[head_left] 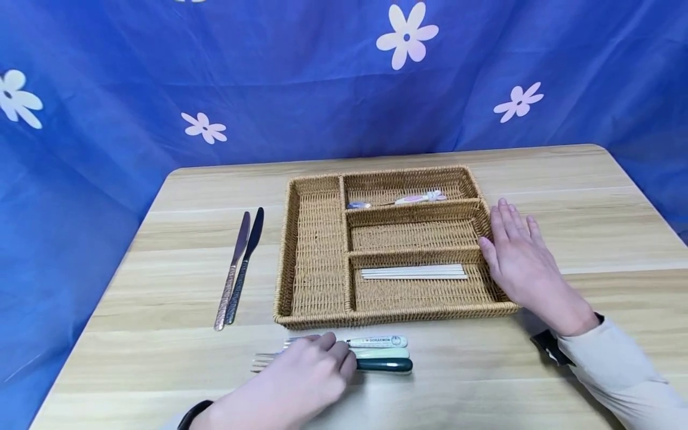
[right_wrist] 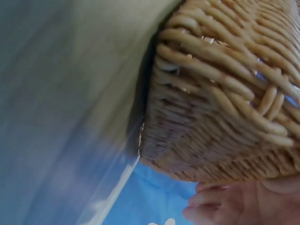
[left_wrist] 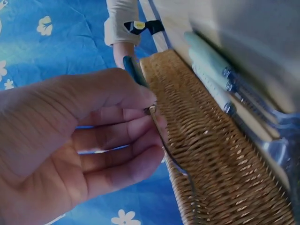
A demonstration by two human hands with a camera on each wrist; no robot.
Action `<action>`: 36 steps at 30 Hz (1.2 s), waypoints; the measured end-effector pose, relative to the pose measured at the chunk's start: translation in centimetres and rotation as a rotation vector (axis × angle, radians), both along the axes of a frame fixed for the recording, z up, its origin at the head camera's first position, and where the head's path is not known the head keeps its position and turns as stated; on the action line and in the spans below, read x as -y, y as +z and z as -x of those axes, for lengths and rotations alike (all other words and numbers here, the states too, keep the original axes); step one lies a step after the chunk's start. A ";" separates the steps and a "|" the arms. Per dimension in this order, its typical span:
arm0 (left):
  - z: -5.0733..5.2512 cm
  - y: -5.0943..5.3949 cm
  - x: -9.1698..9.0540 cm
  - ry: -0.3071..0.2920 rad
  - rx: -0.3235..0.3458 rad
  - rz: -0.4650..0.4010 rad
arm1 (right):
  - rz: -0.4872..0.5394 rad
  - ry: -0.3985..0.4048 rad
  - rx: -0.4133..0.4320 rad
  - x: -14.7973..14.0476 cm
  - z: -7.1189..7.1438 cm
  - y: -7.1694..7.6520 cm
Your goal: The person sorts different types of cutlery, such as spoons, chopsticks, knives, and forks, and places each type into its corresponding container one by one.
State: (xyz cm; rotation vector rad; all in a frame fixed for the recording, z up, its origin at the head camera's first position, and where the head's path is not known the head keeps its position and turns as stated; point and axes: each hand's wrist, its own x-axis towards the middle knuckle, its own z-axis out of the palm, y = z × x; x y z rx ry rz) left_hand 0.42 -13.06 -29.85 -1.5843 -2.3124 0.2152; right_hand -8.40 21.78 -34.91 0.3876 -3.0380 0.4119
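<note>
In the head view my left hand (head_left: 309,379) pinches a fork with a dark green handle (head_left: 384,365) just in front of the wicker tray (head_left: 395,315). The left wrist view shows the fork's metal neck (left_wrist: 161,133) between thumb and fingers. Beside it on the table lie a fork with a white printed handle (head_left: 378,341) and one with a pale green handle (head_left: 395,353); their tines are partly hidden by the hand. My right hand (head_left: 518,257) rests with straight fingers against the tray's right rim.
Two table knives (head_left: 244,263) lie left of the tray. A rabbit-handled spoon (head_left: 419,198) sits in the back right compartment, several white chopsticks (head_left: 414,272) in the front right one. A blue flowered cloth (head_left: 301,89) hangs behind the wooden table (head_left: 161,358).
</note>
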 end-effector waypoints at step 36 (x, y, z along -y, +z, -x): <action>7.8 1.2 -7.1 0.279 -0.092 0.101 | 0.043 -0.038 0.022 0.5 -0.2 0.1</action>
